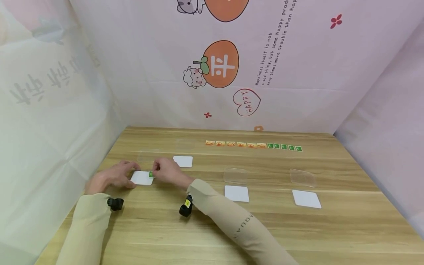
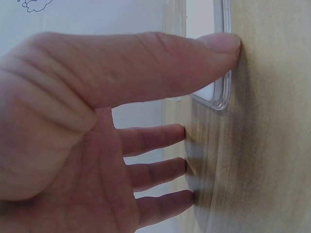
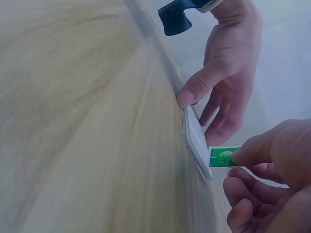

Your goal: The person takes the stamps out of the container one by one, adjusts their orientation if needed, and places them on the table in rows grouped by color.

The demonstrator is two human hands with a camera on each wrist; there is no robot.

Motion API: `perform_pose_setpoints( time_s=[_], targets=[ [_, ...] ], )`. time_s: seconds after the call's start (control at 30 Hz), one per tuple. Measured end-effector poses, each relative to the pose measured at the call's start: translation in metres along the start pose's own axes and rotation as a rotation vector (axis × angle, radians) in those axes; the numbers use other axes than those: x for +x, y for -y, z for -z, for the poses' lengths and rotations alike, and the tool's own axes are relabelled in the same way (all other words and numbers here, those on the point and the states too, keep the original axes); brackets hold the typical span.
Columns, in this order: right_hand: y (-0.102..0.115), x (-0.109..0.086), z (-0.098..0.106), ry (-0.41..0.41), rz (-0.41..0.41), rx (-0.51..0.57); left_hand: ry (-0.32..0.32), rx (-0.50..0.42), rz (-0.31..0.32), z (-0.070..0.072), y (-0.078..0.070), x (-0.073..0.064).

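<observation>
A white card in a clear plastic case lies at the left of the wooden table. My left hand steadies it by opposite edges, thumb on the near side. In the left wrist view the thumb lies along the case edge, while three fingers reach down to the wood. My right hand pinches a small green stamp-like piece between thumb and forefinger. That piece overlaps the card's right end in the head view, and its printed side shows in the right wrist view.
Farther back runs a row of small orange pieces and green pieces. Other white cards lie about, with clear covers behind two of them. Printed cloth walls enclose the table.
</observation>
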State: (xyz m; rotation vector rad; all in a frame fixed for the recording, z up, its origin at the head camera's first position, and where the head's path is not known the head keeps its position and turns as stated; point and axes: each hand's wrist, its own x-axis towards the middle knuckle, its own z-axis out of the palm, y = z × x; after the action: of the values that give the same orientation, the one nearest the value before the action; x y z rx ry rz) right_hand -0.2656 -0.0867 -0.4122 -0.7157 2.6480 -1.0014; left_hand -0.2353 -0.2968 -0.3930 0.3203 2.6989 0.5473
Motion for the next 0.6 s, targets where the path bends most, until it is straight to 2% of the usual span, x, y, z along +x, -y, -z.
perform_pose_setpoints(
  time_s=[0.17,0.33,0.6],
  targets=[
    [-0.007,-0.003,0.004,-0.012,0.044,0.0,0.001,0.005,0.003,0.0,0.0,-0.001],
    [-0.015,-0.006,0.007,-0.001,0.026,0.018,0.003,0.005,0.001,0.0,0.0,-0.001],
    [-0.027,-0.007,0.015,-0.052,0.029,-0.029,0.004,-0.005,0.001,-0.001,0.0,-0.001]
  ],
)
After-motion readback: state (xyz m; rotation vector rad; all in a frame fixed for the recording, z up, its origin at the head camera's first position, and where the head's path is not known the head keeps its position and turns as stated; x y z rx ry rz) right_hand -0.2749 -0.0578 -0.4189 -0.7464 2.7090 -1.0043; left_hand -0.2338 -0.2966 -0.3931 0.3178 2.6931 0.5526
